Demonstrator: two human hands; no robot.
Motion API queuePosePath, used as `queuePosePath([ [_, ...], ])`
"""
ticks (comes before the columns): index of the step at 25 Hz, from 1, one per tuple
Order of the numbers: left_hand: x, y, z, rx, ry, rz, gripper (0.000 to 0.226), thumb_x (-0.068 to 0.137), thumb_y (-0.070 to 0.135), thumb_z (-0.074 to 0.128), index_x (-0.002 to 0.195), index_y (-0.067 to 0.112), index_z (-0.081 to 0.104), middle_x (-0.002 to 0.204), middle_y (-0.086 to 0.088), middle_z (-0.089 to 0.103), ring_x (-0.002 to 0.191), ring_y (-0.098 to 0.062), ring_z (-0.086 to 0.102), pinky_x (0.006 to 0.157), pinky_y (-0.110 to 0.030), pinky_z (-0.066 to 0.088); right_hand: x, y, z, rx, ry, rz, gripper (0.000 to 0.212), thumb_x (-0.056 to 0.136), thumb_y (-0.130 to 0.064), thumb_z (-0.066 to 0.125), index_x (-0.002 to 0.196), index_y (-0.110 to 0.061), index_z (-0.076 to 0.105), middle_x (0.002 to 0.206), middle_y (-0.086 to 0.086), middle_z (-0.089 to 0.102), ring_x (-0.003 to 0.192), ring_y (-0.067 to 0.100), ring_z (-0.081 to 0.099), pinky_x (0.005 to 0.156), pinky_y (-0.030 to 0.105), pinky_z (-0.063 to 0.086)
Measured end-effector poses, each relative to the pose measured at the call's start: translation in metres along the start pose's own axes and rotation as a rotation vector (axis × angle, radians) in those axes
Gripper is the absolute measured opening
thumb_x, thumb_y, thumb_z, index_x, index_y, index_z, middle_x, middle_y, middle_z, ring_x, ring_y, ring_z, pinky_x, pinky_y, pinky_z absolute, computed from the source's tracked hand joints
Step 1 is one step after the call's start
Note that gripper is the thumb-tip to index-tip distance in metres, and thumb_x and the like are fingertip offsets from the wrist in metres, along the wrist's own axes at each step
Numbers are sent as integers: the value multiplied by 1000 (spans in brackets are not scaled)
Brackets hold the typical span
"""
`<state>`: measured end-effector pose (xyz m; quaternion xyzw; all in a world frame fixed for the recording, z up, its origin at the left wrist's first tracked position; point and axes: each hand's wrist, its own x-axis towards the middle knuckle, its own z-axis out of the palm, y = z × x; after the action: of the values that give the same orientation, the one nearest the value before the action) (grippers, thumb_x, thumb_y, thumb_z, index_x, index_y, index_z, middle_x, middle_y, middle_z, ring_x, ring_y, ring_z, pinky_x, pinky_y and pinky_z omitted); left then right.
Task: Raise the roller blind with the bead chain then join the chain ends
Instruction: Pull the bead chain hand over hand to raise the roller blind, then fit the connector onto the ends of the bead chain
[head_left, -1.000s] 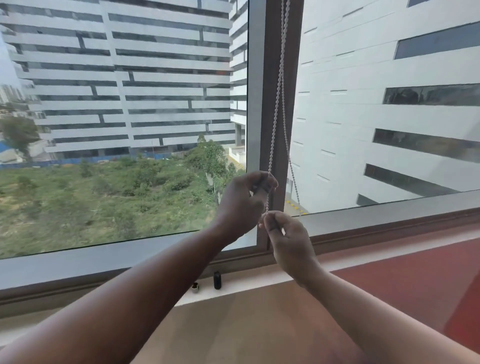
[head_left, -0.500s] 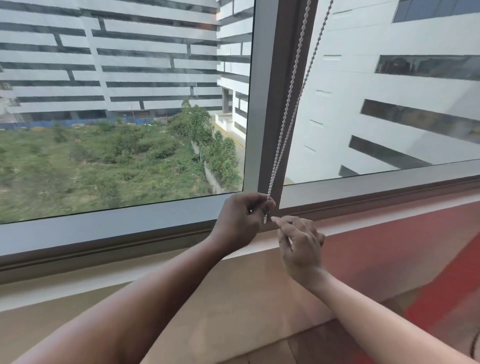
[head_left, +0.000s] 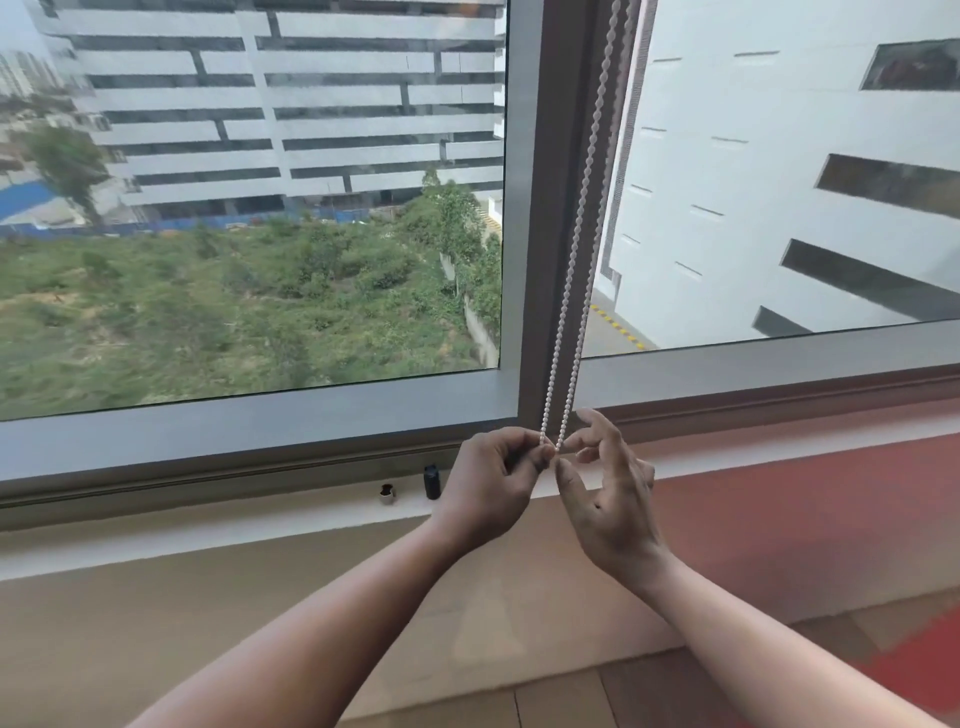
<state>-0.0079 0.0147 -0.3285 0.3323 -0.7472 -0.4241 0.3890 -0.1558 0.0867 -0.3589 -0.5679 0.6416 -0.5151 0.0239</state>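
Two strands of white bead chain (head_left: 576, 249) hang down in front of the window mullion (head_left: 558, 208) and end just above the sill (head_left: 311, 525). At the foot of the mullion both hands meet, forearms reaching up from below. The left hand (head_left: 493, 493) is curled, its thumb and forefinger pinching the lower end of the left strand. The right hand (head_left: 610, 499), touching it, pinches the end of the right strand between thumb and forefinger, the other fingers (head_left: 597, 426) spread loosely upward. Left of the mullion's foot, a small black cylinder (head_left: 431, 481) and a smaller pale piece (head_left: 387, 493) stand on the sill.
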Motion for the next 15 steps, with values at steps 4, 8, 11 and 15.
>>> queuePosePath([
  [4, 7, 4, 21, -6, 36, -26, 14, 95, 29, 68, 88, 23, 77, 75, -9, 73, 67, -10, 55, 62, -37, 50, 16, 12, -11, 259, -82, 47, 19, 96, -50, 50, 109, -44, 63, 103, -13, 72, 97, 11, 67, 97, 60, 45],
  [8, 15, 12, 33, 37, 40, -37, 13, 95, 24, 68, 85, 27, 76, 59, 16, 57, 56, -3, 43, 55, -23, 38, 41, 17, -10, 393, -92, 79, 27, 98, -46, 54, 91, -24, 67, 86, -4, 71, 83, 20, 67, 79, 54, 54],
  [11, 16, 14, 30, 33, 58, -65, 11, 96, 25, 70, 88, 21, 77, 64, 8, 59, 59, -10, 43, 56, -28, 37, 46, 26, -3, 424, -102, 53, 32, 100, -45, 52, 92, -17, 64, 79, 0, 69, 75, 27, 65, 74, 54, 53],
  [15, 11, 1, 14, -7, 78, -183, 6, 93, 25, 73, 92, 28, 78, 80, 6, 73, 67, -10, 53, 63, -25, 46, 51, 31, 12, 528, -158, 75, 24, 100, -45, 53, 92, -24, 62, 81, -3, 69, 74, 22, 64, 71, 48, 53],
])
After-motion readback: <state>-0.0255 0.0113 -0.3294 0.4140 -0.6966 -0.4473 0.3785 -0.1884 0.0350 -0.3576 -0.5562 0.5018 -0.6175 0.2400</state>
